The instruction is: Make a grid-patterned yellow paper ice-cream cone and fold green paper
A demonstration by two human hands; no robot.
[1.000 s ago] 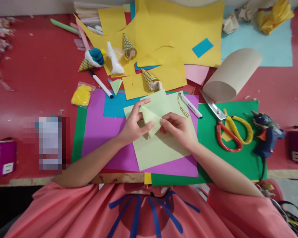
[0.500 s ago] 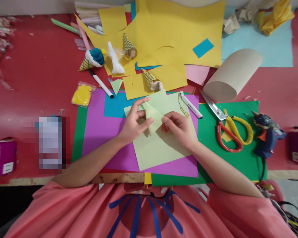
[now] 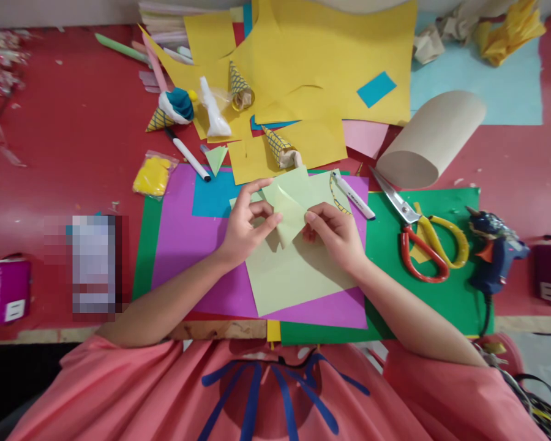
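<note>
A small folded piece of pale green paper [image 3: 288, 215] is held between my two hands, just above a larger pale green sheet [image 3: 298, 275]. My left hand [image 3: 249, 220] pinches its left edge between thumb and fingers, the index finger raised over the top. On the other side my right hand [image 3: 333, 233] grips the right corner with thumb and index finger. Beneath the sheet lie purple paper [image 3: 188, 257] and green paper [image 3: 459, 306]. A white marker [image 3: 353, 196] rests near my right hand. Beyond the hands is a patterned paper cone [image 3: 278, 147] with crumpled paper in it.
Red-and-yellow-handled scissors [image 3: 413, 223], a cardboard tube [image 3: 431, 141] and a blue glue gun [image 3: 498, 251] are on the right. To the left are a bag of yellow material [image 3: 152, 176], another marker [image 3: 190, 158] and a finished-looking paper ice-cream cone [image 3: 172, 109]. Yellow paper [image 3: 330, 61] covers the back.
The folded paper has shifted slightly right and its left part has come away from the left index finger. My right hand has moved slightly right with its corner.
</note>
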